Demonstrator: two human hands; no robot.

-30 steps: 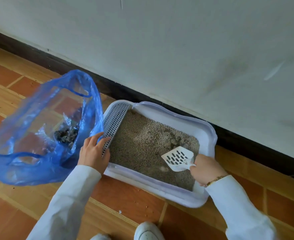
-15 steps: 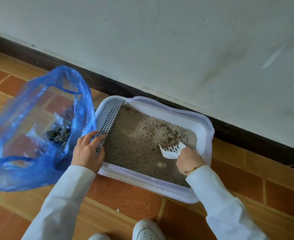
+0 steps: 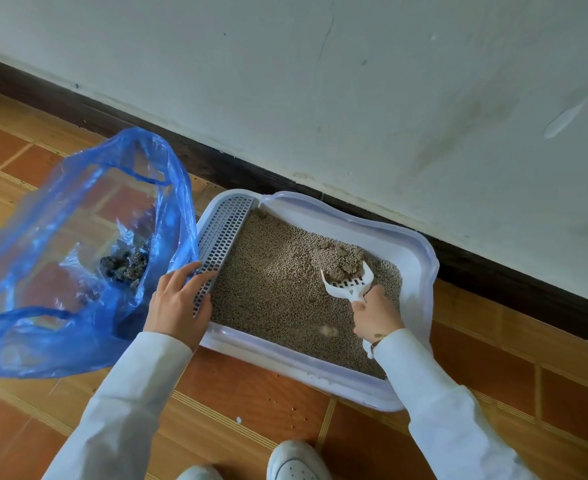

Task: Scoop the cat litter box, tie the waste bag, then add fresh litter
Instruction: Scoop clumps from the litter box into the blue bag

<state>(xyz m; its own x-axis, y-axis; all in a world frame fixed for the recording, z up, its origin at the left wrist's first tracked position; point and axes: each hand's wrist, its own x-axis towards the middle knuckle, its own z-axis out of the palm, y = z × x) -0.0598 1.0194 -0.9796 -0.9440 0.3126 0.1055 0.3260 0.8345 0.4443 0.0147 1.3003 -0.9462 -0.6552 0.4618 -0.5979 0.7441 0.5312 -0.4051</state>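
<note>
Gripping the white slotted scoop [image 3: 348, 284], the right hand [image 3: 375, 315] digs under a clump [image 3: 343, 263] at the litter box's [image 3: 420, 282] far right. The left hand [image 3: 178, 306] rests flat-fingered on the grille [image 3: 221, 244] beside the open blue bag [image 3: 78, 265]. Tilting during transfer could spill waste onto the floor [image 3: 251, 393].

- One litter box [image 3: 420, 258], white, filled with litter.
- One scoop [image 3: 349, 285], white and slotted.
- One blue plastic bag [image 3: 43, 334], standing open.
- One dark heap of waste [image 3: 124, 265] inside the bag.
- Two hands: left hand [image 3: 178, 303], right hand [image 3: 377, 315].
- Two white sleeves [image 3: 119, 410].
- Two white shoes [image 3: 296, 460], only the toes in view.
</note>
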